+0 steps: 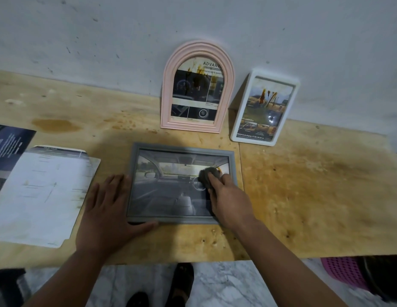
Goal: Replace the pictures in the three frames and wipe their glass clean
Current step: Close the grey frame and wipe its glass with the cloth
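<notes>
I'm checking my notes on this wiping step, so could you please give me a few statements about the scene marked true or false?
1. The grey frame lies flat on the table. True.
2. The right hand presses a dark cloth on its glass. True.
3. The left hand grips the pink arched frame. False: it rests flat at the grey frame's left edge.
4. The white frame lies face down. False: it leans against the wall, picture showing.

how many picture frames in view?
3. Grey frame flat on the table, between the hands; pink arched frame and white frame to its right, both propped against the wall. None looks hidden.
</notes>
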`<move>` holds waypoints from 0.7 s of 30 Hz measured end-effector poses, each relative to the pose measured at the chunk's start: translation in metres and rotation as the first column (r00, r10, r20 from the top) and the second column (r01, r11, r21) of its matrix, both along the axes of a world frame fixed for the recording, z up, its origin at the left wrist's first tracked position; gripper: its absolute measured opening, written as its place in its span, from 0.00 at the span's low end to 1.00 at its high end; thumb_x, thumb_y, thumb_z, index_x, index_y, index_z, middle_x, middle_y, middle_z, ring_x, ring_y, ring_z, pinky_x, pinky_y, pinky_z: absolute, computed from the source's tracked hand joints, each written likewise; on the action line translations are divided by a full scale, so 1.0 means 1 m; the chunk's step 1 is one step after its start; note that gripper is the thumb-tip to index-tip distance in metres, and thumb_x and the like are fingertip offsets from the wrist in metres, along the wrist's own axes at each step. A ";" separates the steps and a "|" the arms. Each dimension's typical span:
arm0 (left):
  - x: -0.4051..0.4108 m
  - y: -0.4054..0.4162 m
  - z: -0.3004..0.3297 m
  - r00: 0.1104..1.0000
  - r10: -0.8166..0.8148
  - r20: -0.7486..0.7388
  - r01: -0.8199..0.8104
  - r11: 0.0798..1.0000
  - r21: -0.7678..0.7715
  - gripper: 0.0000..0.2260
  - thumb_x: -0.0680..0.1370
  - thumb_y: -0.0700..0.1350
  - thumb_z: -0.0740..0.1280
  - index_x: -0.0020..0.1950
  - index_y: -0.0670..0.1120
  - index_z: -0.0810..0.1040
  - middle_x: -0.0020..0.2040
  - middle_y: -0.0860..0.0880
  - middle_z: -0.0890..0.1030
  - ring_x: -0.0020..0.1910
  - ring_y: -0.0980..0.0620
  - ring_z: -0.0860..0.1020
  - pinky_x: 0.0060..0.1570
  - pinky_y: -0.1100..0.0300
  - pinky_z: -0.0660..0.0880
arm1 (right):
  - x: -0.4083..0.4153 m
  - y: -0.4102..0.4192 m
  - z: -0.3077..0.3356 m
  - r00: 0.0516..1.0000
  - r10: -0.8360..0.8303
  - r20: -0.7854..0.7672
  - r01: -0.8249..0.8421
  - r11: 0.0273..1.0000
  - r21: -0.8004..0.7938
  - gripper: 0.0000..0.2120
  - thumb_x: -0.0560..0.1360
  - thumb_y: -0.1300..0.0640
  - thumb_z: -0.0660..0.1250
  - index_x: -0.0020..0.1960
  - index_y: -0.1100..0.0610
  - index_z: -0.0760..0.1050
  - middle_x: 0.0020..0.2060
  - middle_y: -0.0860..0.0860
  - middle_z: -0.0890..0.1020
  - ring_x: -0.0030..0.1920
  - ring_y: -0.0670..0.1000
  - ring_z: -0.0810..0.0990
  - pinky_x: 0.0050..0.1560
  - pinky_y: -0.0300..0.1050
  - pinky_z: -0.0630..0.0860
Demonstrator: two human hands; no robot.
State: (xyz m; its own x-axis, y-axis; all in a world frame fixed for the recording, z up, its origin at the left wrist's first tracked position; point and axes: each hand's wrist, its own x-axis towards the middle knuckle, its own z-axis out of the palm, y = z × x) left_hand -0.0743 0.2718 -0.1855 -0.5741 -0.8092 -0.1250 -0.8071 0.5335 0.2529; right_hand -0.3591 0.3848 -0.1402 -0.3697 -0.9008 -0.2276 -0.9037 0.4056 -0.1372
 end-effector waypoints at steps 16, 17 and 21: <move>-0.002 0.002 0.004 1.000 0.005 -0.012 -0.005 1.000 -0.003 0.59 0.64 0.85 0.57 0.84 0.46 0.57 0.81 0.43 0.61 0.82 0.44 0.57 0.81 0.41 0.52 | -0.021 -0.041 0.014 0.976 -0.168 0.139 0.177 0.983 -0.054 0.20 0.83 0.54 0.58 0.74 0.52 0.70 0.64 0.57 0.75 0.56 0.60 0.80 0.53 0.54 0.80; -0.002 0.002 0.004 1.000 0.004 -0.014 -0.004 1.000 -0.004 0.59 0.64 0.85 0.57 0.83 0.46 0.57 0.81 0.43 0.62 0.82 0.44 0.57 0.81 0.41 0.52 | -0.019 -0.040 0.010 0.978 -0.161 0.131 0.169 0.985 -0.046 0.20 0.83 0.54 0.58 0.74 0.52 0.70 0.65 0.56 0.74 0.56 0.60 0.80 0.52 0.54 0.80; -0.003 0.002 0.004 1.000 -0.008 -0.012 0.008 1.000 0.003 0.59 0.64 0.85 0.57 0.83 0.46 0.58 0.81 0.43 0.61 0.82 0.44 0.57 0.81 0.42 0.51 | -0.017 -0.030 0.008 0.988 -0.134 0.078 0.135 0.991 -0.009 0.20 0.84 0.55 0.57 0.75 0.49 0.69 0.64 0.55 0.74 0.52 0.61 0.81 0.47 0.51 0.78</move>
